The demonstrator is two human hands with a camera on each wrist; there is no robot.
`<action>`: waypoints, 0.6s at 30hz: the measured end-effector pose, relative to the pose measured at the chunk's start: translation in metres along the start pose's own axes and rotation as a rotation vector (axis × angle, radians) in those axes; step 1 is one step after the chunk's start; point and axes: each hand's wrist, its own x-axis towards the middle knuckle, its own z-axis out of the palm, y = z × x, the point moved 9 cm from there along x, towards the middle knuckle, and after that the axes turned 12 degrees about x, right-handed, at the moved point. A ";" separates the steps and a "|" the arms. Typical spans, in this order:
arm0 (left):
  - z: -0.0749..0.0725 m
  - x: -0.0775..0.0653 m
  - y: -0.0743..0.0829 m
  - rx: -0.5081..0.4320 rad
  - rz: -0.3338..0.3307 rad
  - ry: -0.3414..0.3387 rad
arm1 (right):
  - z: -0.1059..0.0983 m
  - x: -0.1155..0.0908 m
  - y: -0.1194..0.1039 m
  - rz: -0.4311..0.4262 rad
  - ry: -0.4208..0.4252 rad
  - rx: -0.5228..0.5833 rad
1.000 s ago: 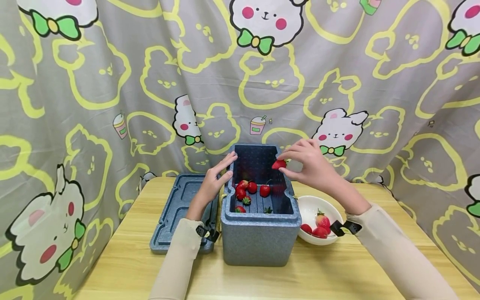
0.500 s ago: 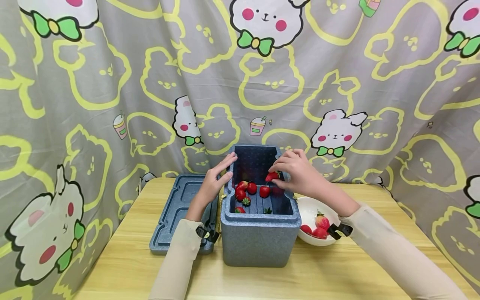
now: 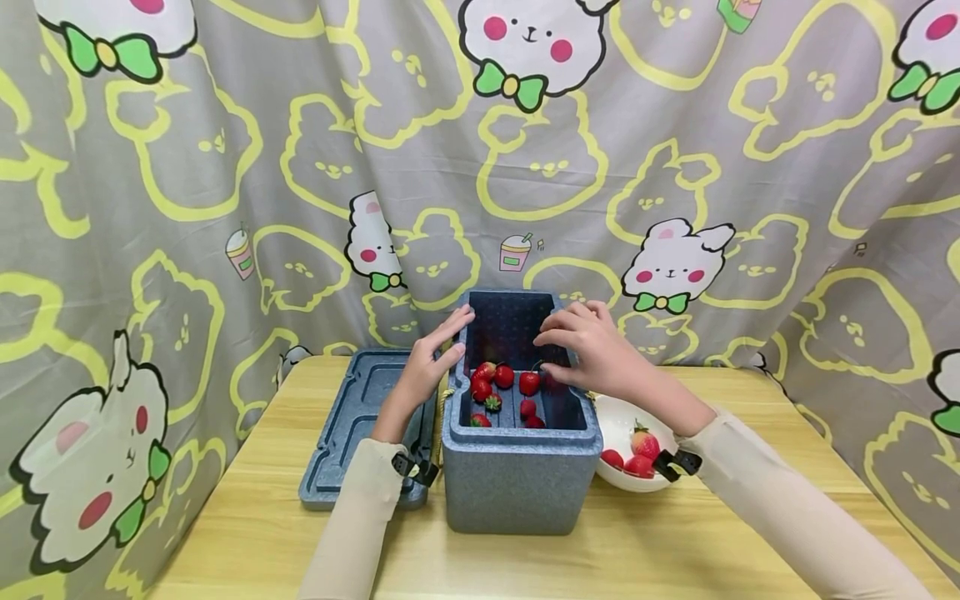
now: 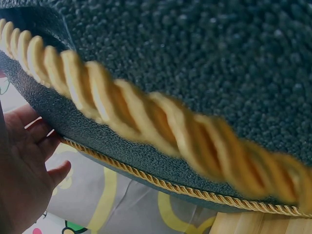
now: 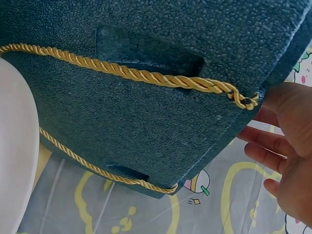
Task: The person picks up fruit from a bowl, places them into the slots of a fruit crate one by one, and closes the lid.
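Note:
A grey-blue foam box (image 3: 517, 492) stands lidless in mid-table, several strawberries (image 3: 504, 376) scattered over its floor. Over its right rim reaches my right hand (image 3: 592, 350), thumb and fingers apart with nothing between them. Against the left rim rests my left hand (image 3: 429, 367), its fingers fairly straight; the left wrist view shows the same hand (image 4: 29, 165) beside the box wall, near a twisted gold rope (image 4: 131, 112). Right of the box, a white bowl (image 3: 611, 412) holds a few more strawberries (image 3: 643, 443), partly behind the right wrist.
The box's lid (image 3: 360, 433) lies on the wooden table (image 3: 255, 517) to the left, partly under my left forearm. Gold rope (image 5: 131, 73) runs along the box's side in the right wrist view. A patterned curtain (image 3: 420, 150) hangs close behind the table.
My right hand has lowered a strawberry into the box and let it go. Red fruit now shows near the box's front, where a green leafy top was. The left hand has stayed put.

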 end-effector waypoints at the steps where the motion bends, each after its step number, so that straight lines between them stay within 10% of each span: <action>1: 0.000 0.000 0.000 0.000 0.001 0.001 | -0.001 0.000 0.000 -0.001 0.006 -0.002; 18: 0.000 0.000 -0.002 0.011 0.000 0.008 | -0.021 -0.027 0.024 0.076 0.139 0.001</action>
